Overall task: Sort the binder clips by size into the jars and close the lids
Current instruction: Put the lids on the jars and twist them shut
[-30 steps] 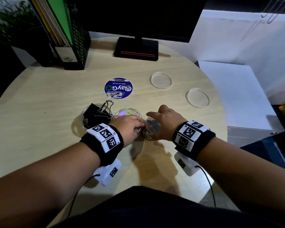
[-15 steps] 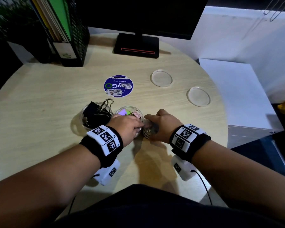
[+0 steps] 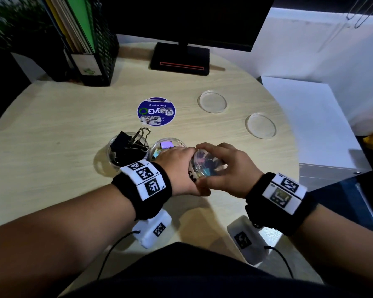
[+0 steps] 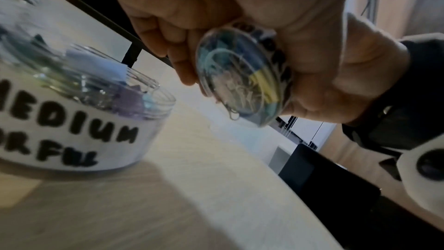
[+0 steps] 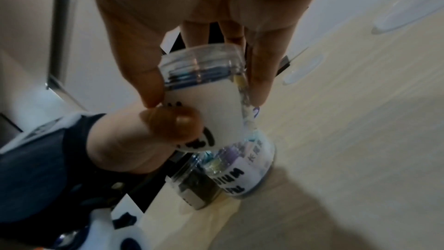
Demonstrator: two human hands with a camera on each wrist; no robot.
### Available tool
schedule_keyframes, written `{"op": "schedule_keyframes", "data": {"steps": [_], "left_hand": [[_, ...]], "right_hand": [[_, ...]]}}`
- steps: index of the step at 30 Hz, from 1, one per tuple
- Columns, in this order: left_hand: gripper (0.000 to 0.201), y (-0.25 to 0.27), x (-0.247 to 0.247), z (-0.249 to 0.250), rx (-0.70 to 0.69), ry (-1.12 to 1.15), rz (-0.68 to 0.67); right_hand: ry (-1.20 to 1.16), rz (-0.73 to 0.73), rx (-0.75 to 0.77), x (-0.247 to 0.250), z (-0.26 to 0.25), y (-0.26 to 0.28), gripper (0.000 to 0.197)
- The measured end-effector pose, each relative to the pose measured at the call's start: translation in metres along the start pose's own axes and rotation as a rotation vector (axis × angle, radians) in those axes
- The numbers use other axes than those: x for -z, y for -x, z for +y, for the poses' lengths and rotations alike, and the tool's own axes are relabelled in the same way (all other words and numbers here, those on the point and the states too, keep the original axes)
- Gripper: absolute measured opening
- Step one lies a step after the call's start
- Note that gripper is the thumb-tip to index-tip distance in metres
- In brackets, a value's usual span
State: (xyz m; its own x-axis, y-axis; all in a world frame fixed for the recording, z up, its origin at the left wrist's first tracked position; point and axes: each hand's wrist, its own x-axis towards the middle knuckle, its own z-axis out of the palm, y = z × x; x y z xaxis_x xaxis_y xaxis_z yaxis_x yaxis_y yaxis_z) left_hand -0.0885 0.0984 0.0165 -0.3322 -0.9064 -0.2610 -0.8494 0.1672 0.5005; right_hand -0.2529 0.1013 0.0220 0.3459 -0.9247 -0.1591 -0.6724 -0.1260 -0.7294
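Observation:
Both hands hold a small clear jar (image 3: 207,166) with a white label, lifted off the table and tilted. It holds small coloured binder clips, and a clear lid (image 5: 201,58) sits on top. My left hand (image 3: 174,164) grips the body, with its thumb (image 5: 173,124) on the label. My right hand (image 3: 228,168) curls its thumb and fingers (image 5: 259,83) round the lidded top. The left wrist view shows the jar's clear base (image 4: 240,83). The open medium jar (image 3: 167,147) holds coloured clips. The open large jar (image 3: 125,151) holds black clips.
Two clear lids (image 3: 212,101) (image 3: 260,125) lie on the round wooden table (image 3: 52,136) at the right, beyond the hands. A blue round sticker (image 3: 156,111) is at the middle. A monitor base (image 3: 180,59) and a black file rack (image 3: 93,39) stand at the back.
The small jar stood on the table between both hands; now it is lifted and tilted. My right hand has shifted over its top.

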Motion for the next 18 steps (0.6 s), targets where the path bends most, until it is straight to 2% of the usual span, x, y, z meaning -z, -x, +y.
{"op": "schedule_keyframes", "data": {"steps": [2, 4, 6, 9, 12, 16, 18], "left_hand": [[0.060, 0.000, 0.003, 0.001, 0.019, 0.152, -0.062], [0.065, 0.001, 0.008, 0.001, -0.004, 0.326, -0.139], [0.063, 0.003, 0.015, 0.001, -0.069, 0.424, -0.216], [0.049, 0.007, 0.022, 0.004, -0.128, 0.524, -0.326], [0.051, 0.006, 0.023, 0.010, -0.128, 0.394, -0.249], [0.049, 0.006, 0.022, 0.021, -0.070, 0.054, -0.037], [0.053, 0.005, 0.021, 0.023, -0.061, 0.014, -0.023]], "right_hand": [[-0.075, -0.024, 0.000, 0.005, -0.003, 0.002, 0.072], [-0.122, -0.085, 0.038, 0.012, -0.004, 0.002, 0.068], [-0.019, -0.130, 0.150, 0.021, -0.007, 0.004, 0.072], [0.152, -0.105, 0.339, 0.029, -0.011, 0.008, 0.081], [0.256, -0.060, 0.376, 0.030, -0.011, 0.009, 0.079], [0.291, 0.025, 0.186, 0.020, -0.009, 0.001, 0.084], [0.310, 0.020, 0.125, 0.014, -0.007, -0.002, 0.086]]}}
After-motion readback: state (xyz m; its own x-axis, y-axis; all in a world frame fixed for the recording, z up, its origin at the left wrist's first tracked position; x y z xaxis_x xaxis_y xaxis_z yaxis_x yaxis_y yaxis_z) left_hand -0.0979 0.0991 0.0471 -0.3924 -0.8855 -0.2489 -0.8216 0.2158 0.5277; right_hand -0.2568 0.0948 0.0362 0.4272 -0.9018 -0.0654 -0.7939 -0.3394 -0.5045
